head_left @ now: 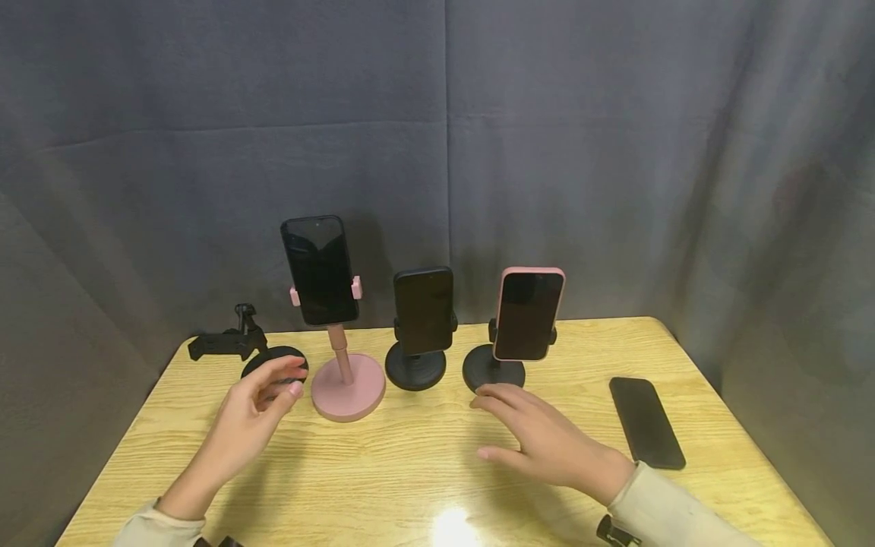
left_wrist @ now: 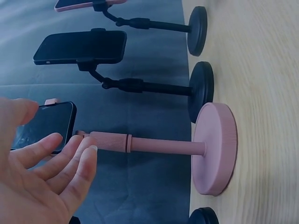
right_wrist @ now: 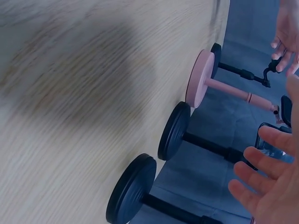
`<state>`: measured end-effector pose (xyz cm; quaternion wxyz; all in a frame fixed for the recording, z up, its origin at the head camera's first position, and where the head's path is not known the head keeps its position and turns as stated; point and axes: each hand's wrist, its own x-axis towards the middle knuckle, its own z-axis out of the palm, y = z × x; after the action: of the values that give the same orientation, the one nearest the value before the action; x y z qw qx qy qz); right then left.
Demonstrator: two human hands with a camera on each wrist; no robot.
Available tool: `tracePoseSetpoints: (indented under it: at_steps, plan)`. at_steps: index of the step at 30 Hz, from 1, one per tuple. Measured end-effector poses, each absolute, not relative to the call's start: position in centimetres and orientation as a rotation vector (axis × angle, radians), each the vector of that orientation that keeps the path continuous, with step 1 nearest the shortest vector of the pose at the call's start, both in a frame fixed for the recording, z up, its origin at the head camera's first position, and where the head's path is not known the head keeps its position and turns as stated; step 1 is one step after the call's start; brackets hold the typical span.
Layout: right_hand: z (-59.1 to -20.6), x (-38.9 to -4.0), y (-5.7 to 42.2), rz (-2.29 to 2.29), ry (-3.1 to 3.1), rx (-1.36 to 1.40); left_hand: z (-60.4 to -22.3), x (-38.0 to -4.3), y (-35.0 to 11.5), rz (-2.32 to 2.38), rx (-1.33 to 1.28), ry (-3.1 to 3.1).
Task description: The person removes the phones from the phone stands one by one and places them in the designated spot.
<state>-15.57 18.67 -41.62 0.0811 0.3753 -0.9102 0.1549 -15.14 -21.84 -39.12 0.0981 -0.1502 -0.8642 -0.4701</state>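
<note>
My left hand [head_left: 249, 418] hovers over the table's left side, fingers loosely bent and holding nothing. It is nearest to a pink phone stand [head_left: 349, 387] that carries a black phone [head_left: 319, 270], and to a black stand [head_left: 290, 353] whose clamp has no phone in it. Over the middle right, my right hand [head_left: 540, 437] spreads its fingers in the air in front of another black stand [head_left: 494, 371], which bears a pink-edged phone [head_left: 529, 315]. Between the hands, farther back, a dark phone [head_left: 424, 311] sits in a third black stand [head_left: 415, 371].
A dark phone [head_left: 647, 422] lies flat on the wooden table [head_left: 383, 471] at the right. Grey curtain [head_left: 437, 152] hangs behind the row of stands and along both sides.
</note>
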Motion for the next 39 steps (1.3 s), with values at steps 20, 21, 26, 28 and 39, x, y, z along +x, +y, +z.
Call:
tracePoseSetpoints:
  at_steps: [20, 21, 26, 28, 39]
  plan:
    - [-40.6, -16.3, 15.5, 0.487, -2.683, 1.088, -38.6, -15.9, -21.1, -1.384, -0.461, -2.523]
    - [-40.6, -16.3, 15.3, 0.493, -2.687, 1.081, -38.6, -16.0, -21.1, -1.381, -0.460, -2.522]
    - [-40.2, -16.5, 14.1, 0.520, -2.706, 1.062, -38.5, -16.3, -21.1, -1.373, -0.445, -2.520]
    - [-40.0, -16.6, 13.7, 0.518, -2.704, 1.058, -38.4, -16.3, -21.1, -1.375, -0.439, -2.514]
    - [-39.2, -17.0, 11.6, 0.555, -2.690, 0.979, -37.8, -16.4, -21.4, -1.370, -0.403, -2.492]
